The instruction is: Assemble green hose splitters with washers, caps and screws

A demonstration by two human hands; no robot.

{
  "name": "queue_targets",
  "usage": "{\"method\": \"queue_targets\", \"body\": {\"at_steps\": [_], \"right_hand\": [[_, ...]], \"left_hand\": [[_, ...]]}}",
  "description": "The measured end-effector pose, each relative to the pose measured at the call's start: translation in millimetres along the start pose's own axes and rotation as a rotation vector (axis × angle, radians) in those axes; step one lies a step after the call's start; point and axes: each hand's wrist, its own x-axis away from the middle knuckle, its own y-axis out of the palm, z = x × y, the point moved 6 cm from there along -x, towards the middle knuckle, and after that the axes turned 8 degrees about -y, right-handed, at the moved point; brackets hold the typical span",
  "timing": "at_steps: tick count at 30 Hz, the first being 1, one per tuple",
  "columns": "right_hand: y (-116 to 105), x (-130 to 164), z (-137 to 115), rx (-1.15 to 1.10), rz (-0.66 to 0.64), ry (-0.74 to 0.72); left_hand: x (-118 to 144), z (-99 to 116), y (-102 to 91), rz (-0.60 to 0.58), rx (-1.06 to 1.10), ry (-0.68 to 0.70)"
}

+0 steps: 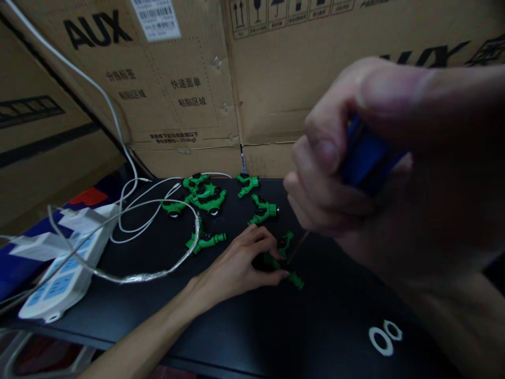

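My left hand (240, 266) lies on the black table (244, 326) and pins down a green Y-shaped plastic fitting (286, 263) with its fingers. My right hand (347, 158) is raised close to the camera, blurred, and is closed around the blue handle of a screwdriver (366, 158). The thin metal shaft (298, 247) runs down to the held fitting. Several more green fittings (205, 197) lie farther back on the table, with others at the middle (262, 210).
A white power strip (59, 279) sits at the left edge with white cables (130, 210) looping across the table. Large cardboard boxes (177, 79) stand behind. Two white rings (384, 337) lie at the near right.
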Motion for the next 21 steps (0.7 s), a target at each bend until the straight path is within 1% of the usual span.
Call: {"method": "queue_targets", "body": {"at_steps": [2, 3, 4, 5, 6, 7, 8, 9, 10, 11, 12, 14, 15, 17, 19, 21], "right_hand": [[-2, 4, -11, 0.025, 0.127, -0.136], [-2, 5, -16, 0.035, 0.155, -0.193], [-2, 4, -19, 0.023, 0.125, -0.223], [2, 2, -19, -0.012, 0.013, -0.198], [7, 1, -17, -0.057, -0.136, -0.119], [9, 0, -14, -0.086, -0.256, -0.017], [6, -1, -10, -0.077, -0.306, 0.089], [-3, -3, -7, -0.025, -0.263, 0.167], [-11, -5, -5, 0.029, -0.195, 0.214], [-13, -7, -5, 0.028, -0.208, 0.239], [-11, -8, -7, -0.008, -0.233, 0.223], [5, -8, -12, -0.159, -0.378, 0.169], [10, -8, -14, -0.183, -0.371, 0.142], [12, -9, -15, -0.111, -0.21, 0.059], [11, -5, -17, 0.01, -0.047, -0.063], [10, 3, -20, 0.085, 0.056, -0.206]], "left_hand": [[0, 0, 0.9, 0.005, 0.009, 0.026], [0, 0, 1.4, -0.001, 0.011, 0.037], [0, 0, 1.9, -0.007, 0.01, 0.037], [1, 0, 2.0, -0.009, 0.005, 0.026], [1, -1, 1.7, -0.005, 0.0, 0.014], [2, -2, 1.2, 0.003, -0.004, 0.004], [2, -2, 0.7, 0.011, -0.005, -0.004], [2, -3, 0.5, 0.016, -0.002, -0.007], [3, -3, 0.7, 0.014, 0.003, -0.007], [3, -3, 1.2, 0.008, 0.009, 0.001], [3, -3, 1.7, 0.0, 0.015, 0.007], [2, -2, 1.7, -0.004, 0.017, 0.015], [2, -1, 1.2, -0.002, 0.014, 0.019], [1, 1, -0.2, 0.0, 0.013, 0.02], [1, 4, -1.6, -0.005, 0.022, 0.036], [1, 6, -2.8, -0.01, 0.031, 0.063]]}}
